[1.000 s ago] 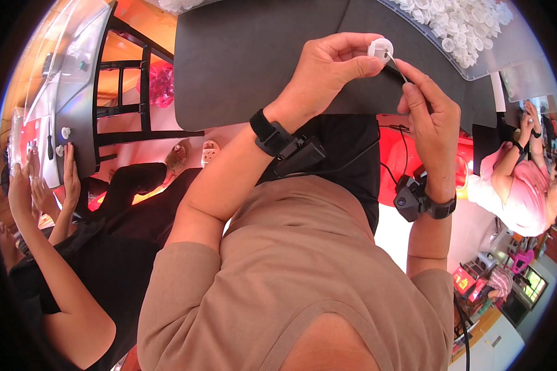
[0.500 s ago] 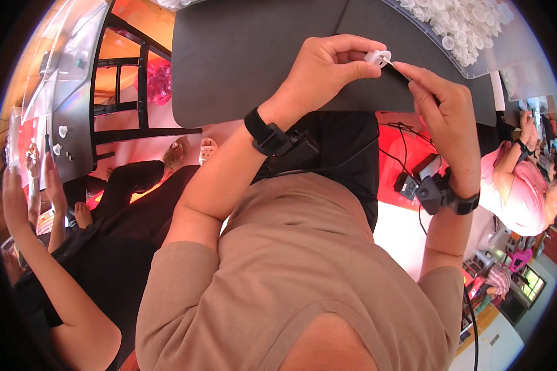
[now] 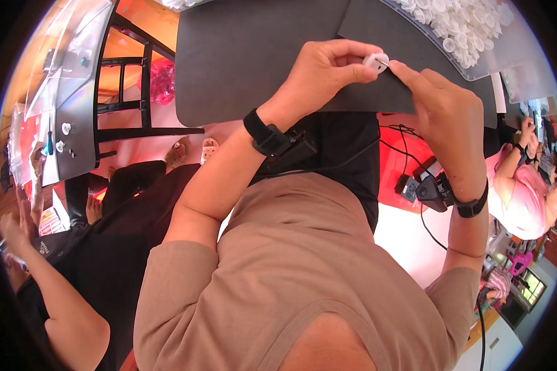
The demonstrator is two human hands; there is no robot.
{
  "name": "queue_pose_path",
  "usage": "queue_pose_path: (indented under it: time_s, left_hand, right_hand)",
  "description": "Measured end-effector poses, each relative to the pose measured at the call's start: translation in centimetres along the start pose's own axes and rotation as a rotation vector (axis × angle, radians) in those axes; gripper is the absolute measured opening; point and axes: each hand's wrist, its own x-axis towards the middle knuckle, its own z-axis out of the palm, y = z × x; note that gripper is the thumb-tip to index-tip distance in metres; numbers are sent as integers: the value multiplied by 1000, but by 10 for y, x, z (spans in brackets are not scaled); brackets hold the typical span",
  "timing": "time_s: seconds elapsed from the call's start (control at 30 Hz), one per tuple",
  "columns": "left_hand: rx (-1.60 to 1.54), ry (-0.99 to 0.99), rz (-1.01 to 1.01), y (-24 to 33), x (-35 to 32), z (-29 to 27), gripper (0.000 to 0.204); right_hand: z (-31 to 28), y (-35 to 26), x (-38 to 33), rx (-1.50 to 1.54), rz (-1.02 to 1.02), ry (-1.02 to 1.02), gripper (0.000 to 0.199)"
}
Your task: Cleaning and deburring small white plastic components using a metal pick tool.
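Note:
My left hand (image 3: 328,69) pinches a small round white plastic piece (image 3: 371,61) between thumb and fingers, above the dark table (image 3: 241,62). One face of the piece, with small dark openings, is turned toward my right hand (image 3: 442,102). That hand is closed, its index finger stretched toward the piece. From the fingertip a thin metal rod (image 3: 384,63) reaches to the piece's face. The rest of the rod is hidden behind the right hand, so its kind does not show.
At the far right, a clear plastic bin (image 3: 474,75) holds many white plastic pieces (image 3: 455,28). A co-worker's arm (image 3: 74,303) is at the left, beside another dark table (image 3: 77,142) with small parts. Black cables (image 3: 393,142) hang below the table edge.
My right hand has turned and its index finger now extends along the rod. The white piece has tilted and dropped slightly. The co-worker's hands at the left have moved lower.

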Motion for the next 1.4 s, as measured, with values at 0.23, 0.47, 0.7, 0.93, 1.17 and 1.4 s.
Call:
queue_pose_path:
  time_s: [0.23, 0.47, 0.7, 0.93, 1.17, 1.4]
  left_hand:
    - [-337, 14, 16, 11, 4, 1, 35]
    - [-464, 11, 42, 10, 4, 5, 34]
    - [-429, 36, 51, 11, 5, 8, 35]
    - [-429, 63, 65, 8, 4, 8, 35]
    - [-377, 87, 73, 9, 3, 9, 35]
    - [-318, 96, 109, 9, 3, 9, 36]
  right_hand:
    - [38, -3, -7, 585, 165, 461, 36]
    - [47, -21, -2, 674, 226, 492, 36]
    - [50, -24, -1, 592, 219, 499, 39]
    - [52, -26, -1, 542, 202, 508, 38]
    - [48, -24, 0, 527, 175, 493, 36]
    - [46, -26, 0, 752, 278, 423, 34]
